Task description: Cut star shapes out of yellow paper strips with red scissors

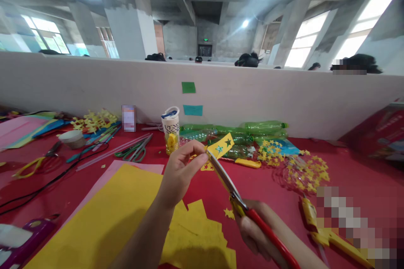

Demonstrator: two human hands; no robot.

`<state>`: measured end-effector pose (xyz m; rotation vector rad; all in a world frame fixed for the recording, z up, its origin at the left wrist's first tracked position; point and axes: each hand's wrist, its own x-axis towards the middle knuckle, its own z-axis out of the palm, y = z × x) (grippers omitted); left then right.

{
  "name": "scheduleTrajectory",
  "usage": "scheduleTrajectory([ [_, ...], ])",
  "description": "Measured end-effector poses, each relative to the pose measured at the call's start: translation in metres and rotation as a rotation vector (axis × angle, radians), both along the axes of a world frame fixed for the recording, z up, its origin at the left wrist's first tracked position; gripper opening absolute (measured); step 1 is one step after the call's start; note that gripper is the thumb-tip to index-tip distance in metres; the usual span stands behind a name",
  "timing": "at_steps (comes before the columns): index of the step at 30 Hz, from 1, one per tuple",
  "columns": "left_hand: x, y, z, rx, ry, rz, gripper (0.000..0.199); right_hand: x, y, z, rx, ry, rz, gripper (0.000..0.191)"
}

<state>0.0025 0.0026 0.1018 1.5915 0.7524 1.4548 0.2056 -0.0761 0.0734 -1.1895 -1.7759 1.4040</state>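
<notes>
Between the thumb and fingers of my left hand [186, 163] is a yellow paper strip [222, 146] with star-shaped holes punched through it. My right hand [257, 227] grips red-handled scissors [232, 193], their blades angled up to the left and reaching the paper at my left fingertips. Whether the blades are cutting into it I cannot tell. Below the scissors, small yellow stars [229, 213] lie on the red tabletop. Cut yellow paper pieces [197, 235] and a large yellow sheet [104, 218] spread under my left forearm.
Green plastic bottles [265, 127] lie along the partition [94, 81], beside a patterned cup [170, 123]. Piles of yellow stars [311, 172] sit at right, near a yellow glue gun [325, 231]. Green-handled scissors [135, 151], a phone [128, 118] and a purple tool [30, 239] are at left.
</notes>
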Motion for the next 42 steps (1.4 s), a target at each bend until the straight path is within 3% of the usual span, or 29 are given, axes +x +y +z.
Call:
scheduleTrajectory([
  [10, 0.004, 0.000, -0.001, 0.002, -0.027, -0.010, 0.017, -0.007, -0.002, -0.004, -0.137, 0.006, -0.099, 0.062],
  [26, 0.001, 0.000, 0.001, -0.030, -0.008, -0.018, 0.018, -0.004, 0.004, -0.010, -0.107, -0.102, -0.101, 0.052],
  [29, 0.001, 0.001, 0.000, -0.057, -0.030, -0.027, 0.018, -0.003, 0.006, -0.012, -0.105, -0.043, -0.107, 0.050],
  [34, 0.007, 0.005, -0.006, -0.212, -0.094, -0.102, 0.017, 0.003, 0.015, -0.016, -0.049, 0.070, -0.254, 0.049],
  [42, 0.050, -0.006, -0.026, -0.376, 0.047, -0.289, 0.016, 0.015, 0.035, -0.025, 0.072, 0.375, -0.353, 0.042],
])
